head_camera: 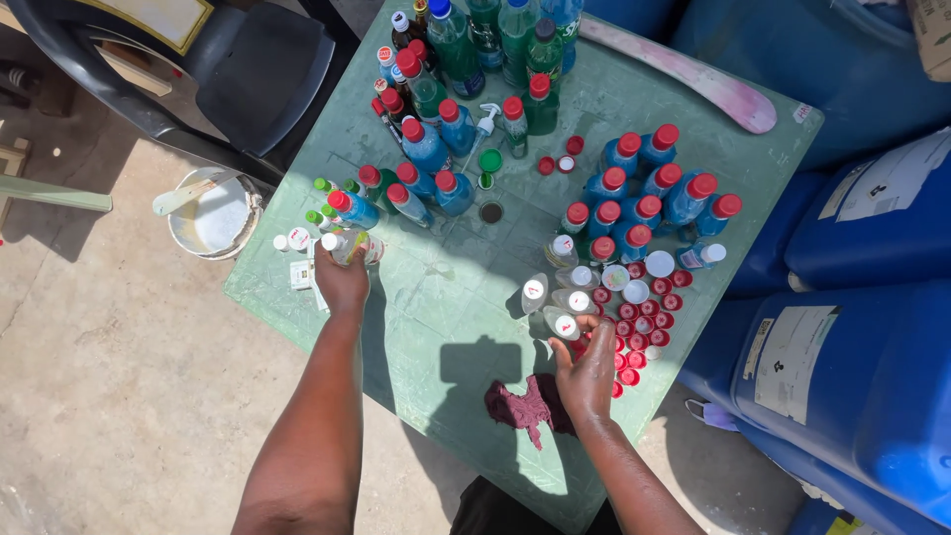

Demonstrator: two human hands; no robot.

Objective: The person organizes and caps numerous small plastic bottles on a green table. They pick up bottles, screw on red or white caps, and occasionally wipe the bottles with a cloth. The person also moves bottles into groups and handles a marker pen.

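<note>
Hands busy on green counter (436,307): left hand (342,282) grips small clear bottle (349,246) near left edge, likely light, slippery, best held mid-body; right hand (586,372) pinches red cap (581,344) near right edge.

On the green worktop (446,307), the left hand (342,285) grips a small clear bottle (352,245) while the right hand (586,369) reaches among loose red caps (649,322) (a maroon rag (523,406) lies just beside it).

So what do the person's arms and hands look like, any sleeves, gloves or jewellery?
Both forearms are bare, with no sleeves in view. The left hand and right hand wear no gloves, and no watch, bracelet or ring shows. The fingers are bare too. Upper arms lie outside the picture.
</note>
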